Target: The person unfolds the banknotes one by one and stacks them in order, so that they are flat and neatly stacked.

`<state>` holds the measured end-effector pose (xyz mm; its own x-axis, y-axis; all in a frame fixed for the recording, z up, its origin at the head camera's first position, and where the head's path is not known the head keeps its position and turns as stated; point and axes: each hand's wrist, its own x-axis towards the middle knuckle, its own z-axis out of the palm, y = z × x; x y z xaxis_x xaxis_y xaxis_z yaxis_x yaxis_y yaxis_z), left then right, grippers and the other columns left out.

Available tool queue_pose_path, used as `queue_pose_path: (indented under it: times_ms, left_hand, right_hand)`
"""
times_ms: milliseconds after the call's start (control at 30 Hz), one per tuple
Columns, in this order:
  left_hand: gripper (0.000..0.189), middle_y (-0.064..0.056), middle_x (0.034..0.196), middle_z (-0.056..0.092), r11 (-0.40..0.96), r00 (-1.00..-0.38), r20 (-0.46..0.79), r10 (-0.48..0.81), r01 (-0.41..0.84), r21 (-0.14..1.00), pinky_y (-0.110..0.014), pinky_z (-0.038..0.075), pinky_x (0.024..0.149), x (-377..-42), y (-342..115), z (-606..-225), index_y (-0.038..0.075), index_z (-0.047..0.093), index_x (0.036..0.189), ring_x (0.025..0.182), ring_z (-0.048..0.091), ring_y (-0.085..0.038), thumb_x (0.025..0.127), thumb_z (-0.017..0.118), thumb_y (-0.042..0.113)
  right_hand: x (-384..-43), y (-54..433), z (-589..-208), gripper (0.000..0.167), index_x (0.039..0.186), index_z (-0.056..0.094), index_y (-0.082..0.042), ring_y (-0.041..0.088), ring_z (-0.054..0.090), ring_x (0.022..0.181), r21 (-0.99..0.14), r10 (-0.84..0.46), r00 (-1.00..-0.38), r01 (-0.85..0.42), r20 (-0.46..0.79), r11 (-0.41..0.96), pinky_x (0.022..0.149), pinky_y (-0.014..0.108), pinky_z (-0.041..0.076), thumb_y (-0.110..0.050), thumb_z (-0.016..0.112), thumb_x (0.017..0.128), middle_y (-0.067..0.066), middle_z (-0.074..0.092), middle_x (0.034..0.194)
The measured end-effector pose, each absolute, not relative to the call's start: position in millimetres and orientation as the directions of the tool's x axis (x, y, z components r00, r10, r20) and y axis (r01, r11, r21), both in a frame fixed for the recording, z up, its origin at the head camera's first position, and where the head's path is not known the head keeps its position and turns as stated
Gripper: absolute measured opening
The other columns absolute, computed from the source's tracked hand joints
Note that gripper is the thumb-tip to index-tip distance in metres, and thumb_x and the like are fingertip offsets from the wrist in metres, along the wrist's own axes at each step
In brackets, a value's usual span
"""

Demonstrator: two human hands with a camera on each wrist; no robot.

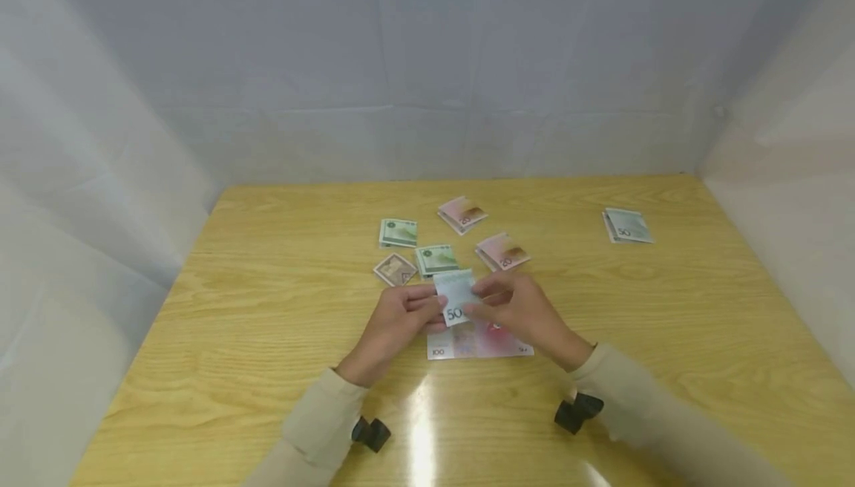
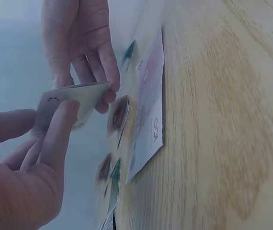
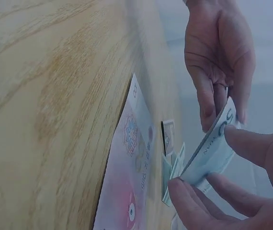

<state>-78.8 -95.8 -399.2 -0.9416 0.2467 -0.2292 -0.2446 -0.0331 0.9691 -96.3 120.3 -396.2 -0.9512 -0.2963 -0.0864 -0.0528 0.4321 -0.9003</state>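
Observation:
A folded blue-green 50 yuan banknote is held up between both hands, above the table. My left hand pinches its left edge, thumb in front and fingers behind. The right hand pinches the opposite edge between thumb and fingertips. In the right wrist view the banknote shows its printed 50 and stands tilted, its folded layers slightly apart. Under the hands, an unfolded pinkish 100 banknote lies flat on the table, partly covered by the right hand in the head view.
Beyond the hands lie two folded green banknotes, a small folded brown banknote and two folded pinkish-brown 20 banknotes. Another folded 50 banknote lies far right. White cloth hangs around the wooden table.

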Motion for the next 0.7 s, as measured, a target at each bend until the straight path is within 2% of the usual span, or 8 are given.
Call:
queue_pose_path:
  times_ms: [233,467,700]
  left_hand:
    - [0.044,-0.024,0.127,0.066,-0.076,-0.929,-0.216,0.299,-0.249,0.966,-0.036,0.061,0.092,-77.5,-95.1,-396.2,-0.008,0.055,0.137,0.107,0.070,-0.032,0.101,0.065,0.015]
    - [0.045,-0.024,0.126,0.066,-0.090,-0.937,-0.211,0.280,-0.244,0.966,-0.036,0.061,0.091,-76.8,-93.8,-394.9,-0.008,0.056,0.136,0.107,0.070,-0.030,0.100,0.067,0.016]
    - [0.044,-0.024,0.125,0.067,-0.080,-0.940,-0.179,0.292,-0.211,0.974,-0.036,0.061,0.092,-76.5,-94.4,-396.3,-0.009,0.058,0.133,0.107,0.071,-0.030,0.098,0.069,0.016]
  right_hand:
    - [-93.1,116.6,-397.4,0.051,0.125,0.068,-0.001,0.027,0.072,0.098,-0.924,-0.381,-0.919,-0.053,-0.104,0.379,0.086,0.038,0.063,-0.033,0.081,0.088,0.015,0.071,0.120]
    - [-91.4,113.7,-397.5,0.054,0.130,0.065,0.001,0.030,0.071,0.103,-0.949,-0.442,-0.892,-0.054,-0.093,0.309,0.089,0.039,0.062,-0.035,0.076,0.092,0.020,0.066,0.129]
    - [-88.5,111.6,-392.4,0.056,0.132,0.065,-0.003,0.026,0.072,0.103,-0.949,-0.448,-0.887,-0.042,-0.108,0.312,0.092,0.038,0.061,-0.040,0.076,0.092,0.016,0.064,0.133]
